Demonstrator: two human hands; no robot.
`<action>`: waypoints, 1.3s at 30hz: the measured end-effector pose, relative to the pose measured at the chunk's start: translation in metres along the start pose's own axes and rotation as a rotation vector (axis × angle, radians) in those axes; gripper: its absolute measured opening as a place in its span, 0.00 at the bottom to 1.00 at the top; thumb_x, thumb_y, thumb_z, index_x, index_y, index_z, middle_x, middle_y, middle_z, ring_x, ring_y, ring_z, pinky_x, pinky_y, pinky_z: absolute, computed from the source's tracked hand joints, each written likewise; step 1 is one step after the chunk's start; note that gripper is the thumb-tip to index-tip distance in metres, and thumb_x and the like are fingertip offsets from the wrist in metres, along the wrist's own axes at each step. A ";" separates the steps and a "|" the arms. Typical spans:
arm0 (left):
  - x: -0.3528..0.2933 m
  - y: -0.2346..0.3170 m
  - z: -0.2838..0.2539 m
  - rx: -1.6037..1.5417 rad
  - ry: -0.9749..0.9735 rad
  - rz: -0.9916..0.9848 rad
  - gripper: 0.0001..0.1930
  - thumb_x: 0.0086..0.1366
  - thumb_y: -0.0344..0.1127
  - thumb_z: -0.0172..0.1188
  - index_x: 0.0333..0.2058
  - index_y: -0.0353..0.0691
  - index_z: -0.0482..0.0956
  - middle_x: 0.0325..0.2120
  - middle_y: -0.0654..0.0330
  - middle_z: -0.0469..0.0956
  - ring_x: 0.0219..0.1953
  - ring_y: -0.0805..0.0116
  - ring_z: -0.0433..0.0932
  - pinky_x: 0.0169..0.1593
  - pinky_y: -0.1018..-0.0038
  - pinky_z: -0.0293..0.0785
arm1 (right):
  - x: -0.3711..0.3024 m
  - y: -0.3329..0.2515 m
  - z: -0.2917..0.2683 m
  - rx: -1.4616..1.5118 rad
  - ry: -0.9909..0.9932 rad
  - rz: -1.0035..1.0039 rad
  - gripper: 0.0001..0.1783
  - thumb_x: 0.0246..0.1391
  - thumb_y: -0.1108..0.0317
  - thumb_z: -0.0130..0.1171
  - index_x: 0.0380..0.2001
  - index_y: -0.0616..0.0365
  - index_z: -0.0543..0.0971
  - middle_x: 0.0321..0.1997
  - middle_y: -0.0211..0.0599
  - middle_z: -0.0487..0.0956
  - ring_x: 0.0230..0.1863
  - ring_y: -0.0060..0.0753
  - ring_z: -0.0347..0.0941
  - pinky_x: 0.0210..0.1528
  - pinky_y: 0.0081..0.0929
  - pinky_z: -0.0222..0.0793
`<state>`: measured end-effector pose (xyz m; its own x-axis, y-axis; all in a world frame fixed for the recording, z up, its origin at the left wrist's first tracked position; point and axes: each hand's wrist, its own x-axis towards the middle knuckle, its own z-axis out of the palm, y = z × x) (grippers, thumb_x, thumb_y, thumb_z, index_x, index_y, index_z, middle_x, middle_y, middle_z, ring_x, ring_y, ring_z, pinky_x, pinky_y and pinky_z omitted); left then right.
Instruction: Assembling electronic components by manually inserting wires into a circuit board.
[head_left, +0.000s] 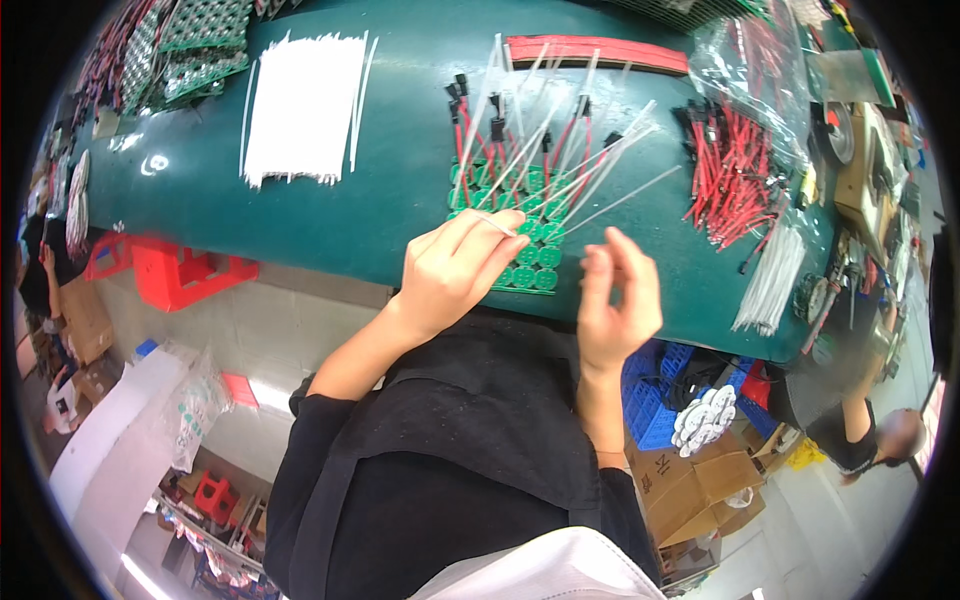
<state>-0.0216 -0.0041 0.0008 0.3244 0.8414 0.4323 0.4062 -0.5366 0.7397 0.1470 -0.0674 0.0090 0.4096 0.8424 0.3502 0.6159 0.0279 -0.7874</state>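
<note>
Note left hand pinching, apparently, a thin white strip above green board near front edge of table; right hand spread wide, seemingly empty. Best: brace board, keep red wires unstrained.

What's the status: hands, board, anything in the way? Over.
Left hand over board, apparently pinching a strip. Right hand open, beside board, nothing visible held. Board on table; wires and strips crowd its far part.
</note>
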 end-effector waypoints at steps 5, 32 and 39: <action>0.002 -0.002 -0.001 0.083 -0.062 0.078 0.27 0.53 0.23 0.71 0.52 0.29 0.74 0.25 0.59 0.81 0.23 0.70 0.80 0.28 0.76 0.78 | 0.056 0.031 -0.044 -0.360 0.145 0.082 0.06 0.59 0.72 0.59 0.38 0.61 0.80 0.31 0.36 0.77 0.27 0.27 0.73 0.28 0.23 0.69; -0.014 0.022 -0.009 0.018 -0.394 0.235 0.10 0.52 0.31 0.68 0.36 0.46 0.83 0.24 0.66 0.73 0.27 0.67 0.74 0.30 0.73 0.70 | -0.017 0.032 -0.051 0.254 0.102 0.015 0.02 0.53 0.80 0.60 0.31 0.67 0.78 0.30 0.41 0.78 0.29 0.33 0.73 0.35 0.28 0.70; -0.017 0.005 0.004 0.099 -0.319 0.198 0.11 0.53 0.30 0.67 0.37 0.42 0.82 0.29 0.65 0.77 0.30 0.69 0.76 0.32 0.72 0.72 | -0.005 0.007 -0.019 0.149 -0.171 -0.293 0.08 0.46 0.79 0.67 0.31 0.62 0.80 0.27 0.38 0.78 0.26 0.39 0.74 0.29 0.31 0.70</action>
<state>-0.0217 -0.0216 -0.0052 0.6482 0.6666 0.3680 0.3842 -0.7036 0.5977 0.1619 -0.0818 0.0112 0.1039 0.8644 0.4920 0.5803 0.3491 -0.7358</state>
